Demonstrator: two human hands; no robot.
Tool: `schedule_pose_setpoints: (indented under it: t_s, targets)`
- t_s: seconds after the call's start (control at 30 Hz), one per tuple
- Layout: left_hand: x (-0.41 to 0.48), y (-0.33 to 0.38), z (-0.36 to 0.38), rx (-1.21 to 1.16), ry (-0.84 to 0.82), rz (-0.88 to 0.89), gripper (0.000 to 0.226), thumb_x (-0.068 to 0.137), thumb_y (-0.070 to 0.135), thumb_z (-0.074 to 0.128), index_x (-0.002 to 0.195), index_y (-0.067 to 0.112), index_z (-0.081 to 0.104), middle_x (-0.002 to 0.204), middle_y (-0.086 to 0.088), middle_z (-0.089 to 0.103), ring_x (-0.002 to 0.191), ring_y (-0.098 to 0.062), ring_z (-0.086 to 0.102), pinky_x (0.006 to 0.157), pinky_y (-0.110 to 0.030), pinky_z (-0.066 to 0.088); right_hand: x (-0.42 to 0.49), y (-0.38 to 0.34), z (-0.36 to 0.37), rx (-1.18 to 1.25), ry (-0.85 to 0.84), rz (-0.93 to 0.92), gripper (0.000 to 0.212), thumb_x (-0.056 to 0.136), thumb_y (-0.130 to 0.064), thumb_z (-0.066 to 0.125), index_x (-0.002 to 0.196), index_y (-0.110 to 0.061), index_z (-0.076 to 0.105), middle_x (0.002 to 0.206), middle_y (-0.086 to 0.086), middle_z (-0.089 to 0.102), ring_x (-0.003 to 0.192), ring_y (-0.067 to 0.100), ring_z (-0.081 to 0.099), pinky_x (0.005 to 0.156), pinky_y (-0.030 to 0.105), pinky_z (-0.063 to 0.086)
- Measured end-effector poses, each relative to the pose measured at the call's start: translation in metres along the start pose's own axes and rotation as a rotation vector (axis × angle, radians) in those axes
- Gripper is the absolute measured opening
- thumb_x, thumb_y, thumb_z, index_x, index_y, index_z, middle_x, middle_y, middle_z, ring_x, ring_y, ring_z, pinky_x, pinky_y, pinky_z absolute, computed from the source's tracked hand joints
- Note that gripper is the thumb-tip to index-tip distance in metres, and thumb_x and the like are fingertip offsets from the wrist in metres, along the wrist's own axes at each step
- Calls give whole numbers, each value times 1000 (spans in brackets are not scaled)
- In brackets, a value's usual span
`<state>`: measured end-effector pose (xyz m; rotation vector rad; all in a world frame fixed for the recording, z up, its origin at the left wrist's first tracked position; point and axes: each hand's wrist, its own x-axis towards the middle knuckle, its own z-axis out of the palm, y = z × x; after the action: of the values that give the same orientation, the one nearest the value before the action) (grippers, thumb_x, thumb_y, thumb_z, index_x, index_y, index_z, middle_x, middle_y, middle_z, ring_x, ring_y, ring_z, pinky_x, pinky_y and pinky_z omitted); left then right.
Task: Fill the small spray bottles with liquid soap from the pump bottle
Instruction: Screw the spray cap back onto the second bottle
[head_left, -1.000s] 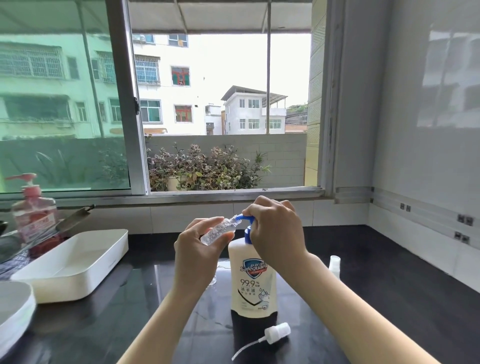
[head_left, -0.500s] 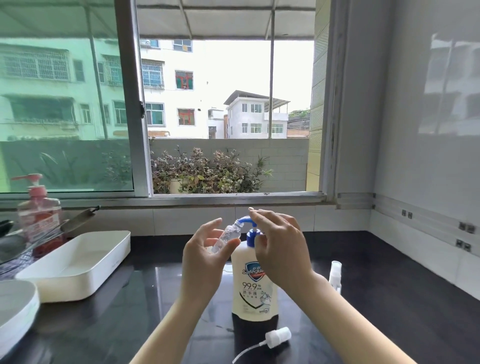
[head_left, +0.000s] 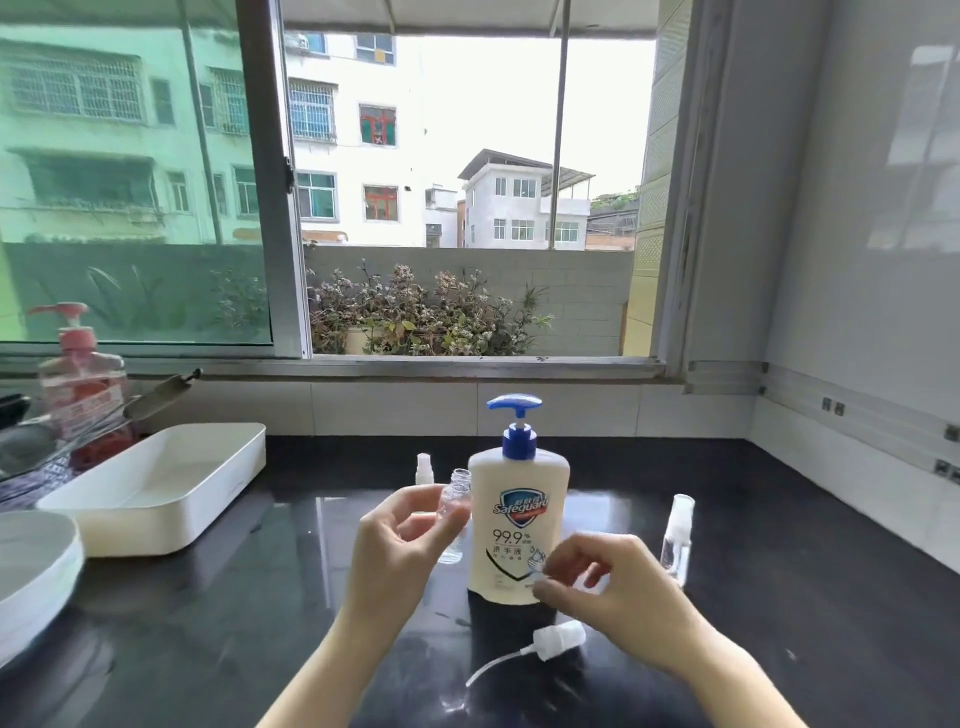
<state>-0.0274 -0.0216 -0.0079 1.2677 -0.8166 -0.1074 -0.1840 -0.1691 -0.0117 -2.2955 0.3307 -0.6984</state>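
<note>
A white Safeguard pump bottle (head_left: 519, 525) with a blue pump head stands upright in the middle of the black counter (head_left: 779, 597). My left hand (head_left: 397, 556) pinches a small clear spray bottle (head_left: 453, 512), uncapped and upright, just left of the pump bottle. My right hand (head_left: 613, 587) hovers low beside the pump bottle's base with loosely curled fingers that hold nothing. Below it lies a white spray cap (head_left: 560, 639) with its dip tube on the counter. A capped small spray bottle (head_left: 677, 540) stands to the right, and another (head_left: 424, 467) stands behind my left hand.
A white rectangular tray (head_left: 156, 493) sits at the left, with stacked white plates (head_left: 31, 566) nearer me. A pink pump bottle (head_left: 83, 389) stands by a dish rack at the far left. The window sill (head_left: 415, 366) runs behind, and a white wall bounds the right.
My right hand has come off the blue pump head and dropped to the bottle's base. My left hand has lowered the small bottle from the nozzle and turned it upright.
</note>
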Motion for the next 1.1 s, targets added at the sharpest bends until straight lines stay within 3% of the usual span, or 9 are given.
schedule_pose_setpoints:
  t_s: [0.1, 0.2, 0.33, 0.47, 0.53, 0.6, 0.7, 0.93, 1.1]
  targets:
    - [-6, -1, 0, -34, -94, -11, 25, 64, 28, 74, 86, 16, 68, 75, 1, 75, 70, -11, 71, 61, -12, 51, -4, 3, -3, -23, -282, 116, 29, 61, -47, 76, 88, -40, 67, 86, -20, 69, 67, -4, 57, 62, 8, 43]
    - [-12, -3, 3, -38, -227, -57, 30, 64, 27, 75, 89, 13, 67, 83, -2, 75, 75, -15, 72, 62, -14, 52, -7, 4, -7, -100, -381, 133, 21, 64, -46, 73, 84, -40, 69, 85, -20, 69, 61, -5, 53, 62, 11, 43]
    - [-13, -7, 5, -11, -299, -107, 29, 68, 22, 76, 92, 10, 66, 85, -5, 75, 81, -19, 72, 66, -18, 52, -7, 3, -18, 172, -321, 136, 22, 65, -31, 76, 83, -20, 71, 80, -1, 72, 70, 8, 62, 67, 24, 49]
    - [-13, -10, 4, -20, -298, -132, 30, 67, 23, 76, 92, 9, 65, 83, -3, 75, 81, -20, 72, 66, -20, 53, -5, 3, -30, 583, -105, 72, 23, 64, -20, 79, 82, -11, 68, 75, 6, 70, 73, 21, 67, 62, 23, 52]
    - [-14, -11, 5, -9, -324, -153, 29, 68, 20, 76, 93, 9, 64, 83, -2, 75, 82, -21, 72, 67, -21, 54, -4, 5, -33, 685, 38, 36, 20, 67, -13, 75, 86, -12, 68, 70, 4, 67, 65, 18, 62, 58, 20, 50]
    - [-15, -13, 7, 14, -359, -174, 25, 73, 10, 75, 95, 7, 63, 85, -5, 75, 81, -22, 72, 68, -23, 55, -3, 7, -36, 690, 172, 11, 22, 70, -7, 75, 90, -14, 70, 68, 0, 65, 60, 13, 55, 57, 18, 48]
    - [-17, -15, 8, 43, -402, -178, 25, 75, 5, 74, 97, 5, 62, 88, -9, 74, 82, -24, 72, 72, -30, 57, -2, 6, -36, 651, 236, -8, 22, 71, -5, 73, 90, -15, 71, 70, -2, 67, 60, 10, 55, 57, 16, 48]
    - [-18, -16, 9, 51, -398, -168, 25, 72, 5, 76, 93, 9, 64, 89, -5, 71, 84, -27, 71, 74, -34, 57, -5, 0, -32, 504, 210, -35, 22, 75, -1, 70, 88, -19, 72, 73, -4, 67, 68, 7, 59, 61, 18, 49]
    - [-21, -16, 11, 72, -421, -160, 25, 65, 13, 79, 86, 21, 68, 83, 3, 74, 75, -16, 70, 71, -31, 57, -4, -7, -24, 538, 104, -56, 32, 74, 9, 68, 92, -18, 71, 78, 1, 71, 69, 9, 62, 62, 16, 49]
